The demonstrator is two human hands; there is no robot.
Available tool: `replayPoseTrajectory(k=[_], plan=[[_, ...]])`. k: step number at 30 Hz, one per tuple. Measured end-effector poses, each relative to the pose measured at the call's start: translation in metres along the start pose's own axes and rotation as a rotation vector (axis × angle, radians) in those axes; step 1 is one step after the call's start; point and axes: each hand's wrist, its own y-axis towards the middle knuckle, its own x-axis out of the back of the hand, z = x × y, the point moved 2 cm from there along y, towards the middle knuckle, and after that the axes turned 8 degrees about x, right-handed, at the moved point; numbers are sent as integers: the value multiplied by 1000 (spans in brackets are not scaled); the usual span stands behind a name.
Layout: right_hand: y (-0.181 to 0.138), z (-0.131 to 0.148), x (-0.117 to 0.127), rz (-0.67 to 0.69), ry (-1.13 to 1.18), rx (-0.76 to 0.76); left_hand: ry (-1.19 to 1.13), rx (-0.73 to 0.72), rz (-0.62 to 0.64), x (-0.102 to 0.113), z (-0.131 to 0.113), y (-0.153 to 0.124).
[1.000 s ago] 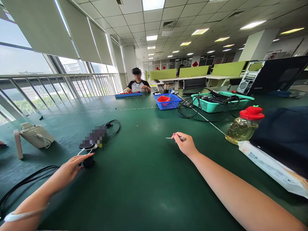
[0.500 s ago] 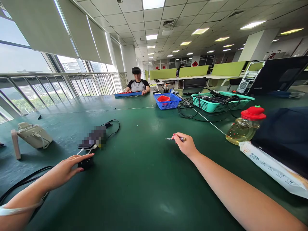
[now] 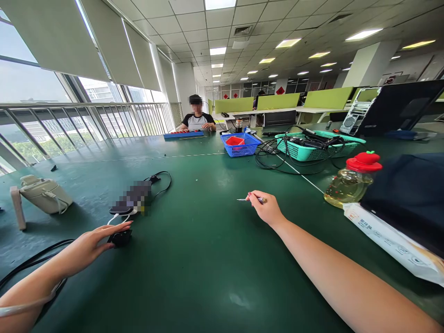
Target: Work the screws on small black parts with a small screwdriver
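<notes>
My right hand (image 3: 267, 209) rests on the green table (image 3: 208, 259) and pinches a thin metal tool (image 3: 247, 200) whose tip points left. My left hand (image 3: 92, 243) lies low at the left with fingers stretched out, its fingertips touching a small black device (image 3: 120, 237) on the table. Just behind that device lies a phone (image 3: 121, 210) with a white cable, next to a blurred dark object (image 3: 136, 196) with a black cord.
A bottle with a red apple-shaped cap (image 3: 350, 181), a white package (image 3: 388, 243) and a dark bag (image 3: 409, 199) sit at the right. A blue basket (image 3: 241, 145), a teal basket of cables (image 3: 312, 148) and a person (image 3: 197, 118) are at the far end. A cream bag (image 3: 43, 194) lies left.
The view has drifted slightly right. My left hand stays stretched on the small black device, which has slid a little nearer with it; my right hand holds the tool still.
</notes>
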Motion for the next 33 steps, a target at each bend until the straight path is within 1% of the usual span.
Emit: replayPoseTrajectory(k=[6, 12, 17, 19, 21, 23, 25, 26, 28, 31, 33], plan=[[-1, 0, 0, 22, 17, -25, 30, 28, 12, 3, -6, 0], [0, 0, -1, 15, 22, -20, -17, 82, 20, 0, 1, 2], [0, 0, -2, 8, 22, -2, -31, 86, 62, -9, 9, 2], [0, 1, -2, 15, 26, 2, -8, 82, 21, -12, 13, 2], [0, 2, -2, 17, 31, 8, 29, 98, -50, -12, 15, 3], [0, 3, -1, 12, 35, 11, 75, 146, -89, -10, 9, 4], [0, 4, -1, 8, 32, 12, 114, 187, -82, -7, -8, 5], [-1, 5, -1, 8, 29, 13, 127, 195, -82, -6, -23, 6], [-1, 5, -1, 13, 24, 21, 113, 142, -111, -4, -64, 9], [-1, 6, -2, 12, 37, 41, 9, -92, -91, -14, -145, 19], [-1, 7, -2, 5, 46, 70, -68, -269, -72, -30, -201, 32]])
